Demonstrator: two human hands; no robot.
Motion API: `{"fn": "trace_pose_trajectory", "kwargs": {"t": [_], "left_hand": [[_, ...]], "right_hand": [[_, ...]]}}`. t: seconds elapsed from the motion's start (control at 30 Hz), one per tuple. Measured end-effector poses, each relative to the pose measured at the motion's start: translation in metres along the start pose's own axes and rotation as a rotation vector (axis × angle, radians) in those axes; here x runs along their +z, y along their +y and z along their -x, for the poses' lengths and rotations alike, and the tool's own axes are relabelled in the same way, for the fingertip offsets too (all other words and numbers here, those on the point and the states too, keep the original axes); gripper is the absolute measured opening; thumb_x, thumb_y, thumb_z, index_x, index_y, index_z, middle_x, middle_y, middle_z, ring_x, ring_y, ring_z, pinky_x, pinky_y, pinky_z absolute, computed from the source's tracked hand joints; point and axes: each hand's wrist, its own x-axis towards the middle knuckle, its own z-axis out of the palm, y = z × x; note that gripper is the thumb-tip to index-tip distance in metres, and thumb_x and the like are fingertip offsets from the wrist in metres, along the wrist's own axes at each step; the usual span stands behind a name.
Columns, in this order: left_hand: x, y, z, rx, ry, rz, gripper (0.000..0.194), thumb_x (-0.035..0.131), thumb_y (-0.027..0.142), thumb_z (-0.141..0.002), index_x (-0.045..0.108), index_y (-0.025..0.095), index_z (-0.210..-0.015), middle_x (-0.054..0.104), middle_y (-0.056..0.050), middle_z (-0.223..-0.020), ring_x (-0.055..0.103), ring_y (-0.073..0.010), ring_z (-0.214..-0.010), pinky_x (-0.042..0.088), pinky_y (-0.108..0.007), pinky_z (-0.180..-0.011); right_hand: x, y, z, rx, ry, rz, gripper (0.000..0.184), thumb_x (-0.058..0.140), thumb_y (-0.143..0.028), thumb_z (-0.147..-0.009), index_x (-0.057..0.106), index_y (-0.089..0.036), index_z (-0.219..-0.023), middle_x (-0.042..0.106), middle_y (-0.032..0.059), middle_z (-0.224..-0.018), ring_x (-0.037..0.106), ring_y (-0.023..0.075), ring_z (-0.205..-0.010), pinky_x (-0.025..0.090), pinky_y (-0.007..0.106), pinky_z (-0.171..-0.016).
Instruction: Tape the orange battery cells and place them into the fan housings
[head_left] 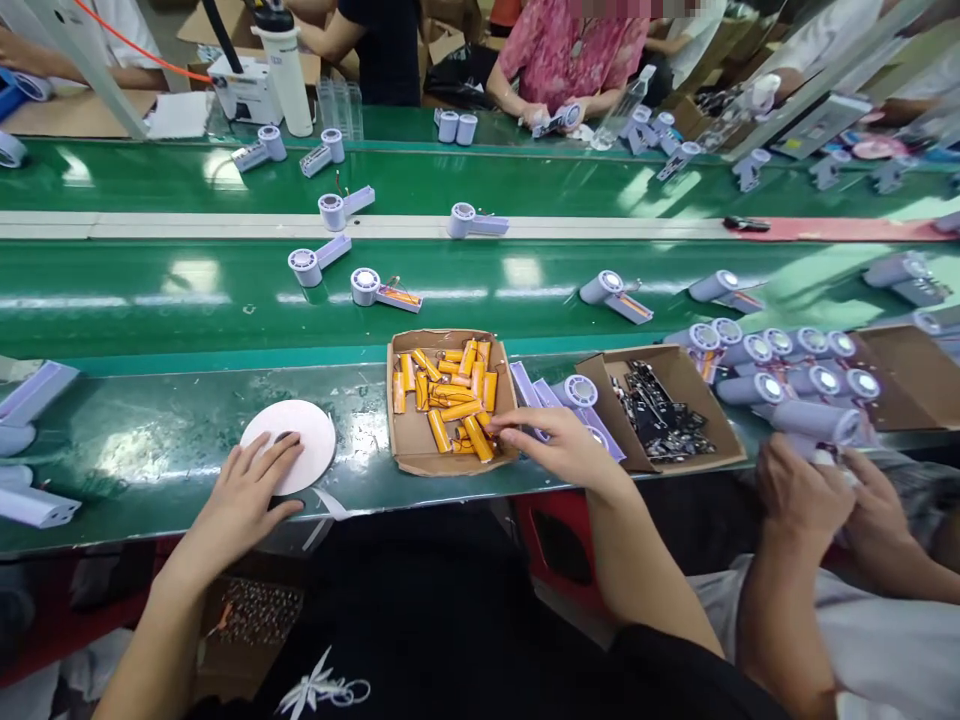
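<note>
My left hand (251,490) lies with its fingers spread on a flat white round roll (311,450) with a dark centre. A loose white strip (331,503) lies beside the roll at the bench edge. In front of me, a shallow cardboard box (401,448) holds several orange wired battery cells (452,397). My right hand (559,445) reaches over the box's right side, thumb and fingers closed at a cell near that wall; the fingertips partly cover it. Lilac fan housings (577,391) lie just beyond my right hand, partly hidden by it.
A second cardboard box (701,385) holds black circuit boards (660,415). Lilac fans (810,380) cluster at the right, near a co-worker's hands (810,490). More fans lie along the green conveyor (465,330). Housings (34,450) sit at the far left. People work across the line.
</note>
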Motion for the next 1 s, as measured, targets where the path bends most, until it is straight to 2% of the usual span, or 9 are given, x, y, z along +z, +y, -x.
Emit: {"fn": "trace_pose_trajectory", "kwargs": {"t": [0.13,0.23,0.3,0.37,0.43,0.53,0.73,0.87,1.0], "left_hand": [[-0.007,0.003,-0.002,-0.041,0.028,0.018,0.053,0.066,0.056,-0.099,0.069,0.024,-0.140,0.074,-0.016,-0.145,0.049,-0.0507,-0.148,0.045,-0.071,-0.121],[-0.024,0.003,-0.025,0.024,0.079,0.086,0.054,0.067,0.063,-0.098,0.069,0.022,-0.133,0.075,-0.017,-0.139,0.055,-0.0453,-0.139,0.050,-0.063,-0.117],[-0.028,0.002,-0.040,0.037,0.215,0.121,0.054,0.069,0.062,-0.097,0.067,0.024,-0.135,0.074,-0.016,-0.139,0.055,-0.0424,-0.139,0.048,-0.062,-0.120],[-0.022,0.003,-0.052,-0.001,0.416,0.161,0.054,0.073,0.059,-0.095,0.065,0.025,-0.136,0.073,-0.015,-0.138,0.056,-0.0411,-0.140,0.045,-0.063,-0.123],[-0.007,0.004,-0.062,-0.083,0.582,0.203,0.054,0.075,0.056,-0.094,0.065,0.025,-0.136,0.072,-0.016,-0.137,0.058,-0.0406,-0.136,0.044,-0.064,-0.123],[0.015,0.009,-0.072,-0.152,0.599,0.244,0.054,0.076,0.055,-0.092,0.066,0.025,-0.136,0.073,-0.016,-0.135,0.059,-0.0408,-0.134,0.044,-0.066,-0.122],[0.025,0.019,-0.079,-0.027,0.413,0.225,0.049,0.076,0.051,-0.095,0.070,0.030,-0.139,0.076,-0.013,-0.140,0.056,-0.0411,-0.138,0.044,-0.064,-0.124],[0.023,0.020,-0.082,-0.049,0.393,0.218,0.050,0.077,0.053,-0.094,0.071,0.030,-0.139,0.076,-0.012,-0.140,0.055,-0.0417,-0.138,0.045,-0.065,-0.123],[0.025,0.018,-0.083,-0.024,0.427,0.225,0.051,0.078,0.055,-0.095,0.069,0.028,-0.137,0.076,-0.012,-0.139,0.055,-0.0402,-0.137,0.045,-0.062,-0.122]], "right_hand": [[0.023,-0.017,-0.017,-0.043,0.001,0.016,0.026,0.067,-0.039,-0.108,0.087,-0.027,-0.118,0.089,0.0057,-0.114,0.086,0.0252,-0.105,0.067,0.037,-0.097],[0.025,-0.019,-0.075,0.031,0.048,0.110,0.029,0.064,-0.039,-0.108,0.087,-0.026,-0.121,0.088,0.0063,-0.120,0.084,0.0257,-0.106,0.065,0.039,-0.099],[0.019,-0.009,-0.124,0.090,0.103,0.221,0.033,0.060,-0.035,-0.109,0.084,-0.022,-0.128,0.086,0.0087,-0.127,0.082,0.0274,-0.112,0.063,0.042,-0.105],[0.010,0.009,-0.174,0.142,0.119,0.347,0.037,0.057,-0.029,-0.109,0.081,-0.018,-0.136,0.082,0.0115,-0.139,0.076,0.0296,-0.128,0.056,0.043,-0.115],[0.002,0.028,-0.218,0.223,0.043,0.406,0.042,0.052,-0.026,-0.111,0.077,-0.015,-0.143,0.077,0.0134,-0.149,0.071,0.0283,-0.137,0.051,0.038,-0.119],[-0.001,0.051,-0.261,0.297,-0.097,0.440,0.043,0.052,-0.029,-0.112,0.076,-0.012,-0.143,0.075,0.0158,-0.150,0.071,0.0261,-0.134,0.051,0.033,-0.114],[0.003,0.074,-0.290,0.308,-0.239,0.450,0.038,0.068,-0.038,-0.105,0.084,-0.010,-0.125,0.086,0.0134,-0.122,0.075,0.0199,-0.104,0.054,0.025,-0.092],[0.002,0.088,-0.296,0.391,-0.264,0.427,0.035,0.076,-0.039,-0.100,0.086,-0.010,-0.119,0.087,0.0108,-0.105,0.071,0.0157,-0.084,0.051,0.024,-0.079],[-0.002,0.092,-0.298,0.457,-0.267,0.402,0.034,0.077,-0.037,-0.101,0.086,-0.010,-0.121,0.086,0.0123,-0.105,0.070,0.0166,-0.083,0.051,0.027,-0.079]]}}
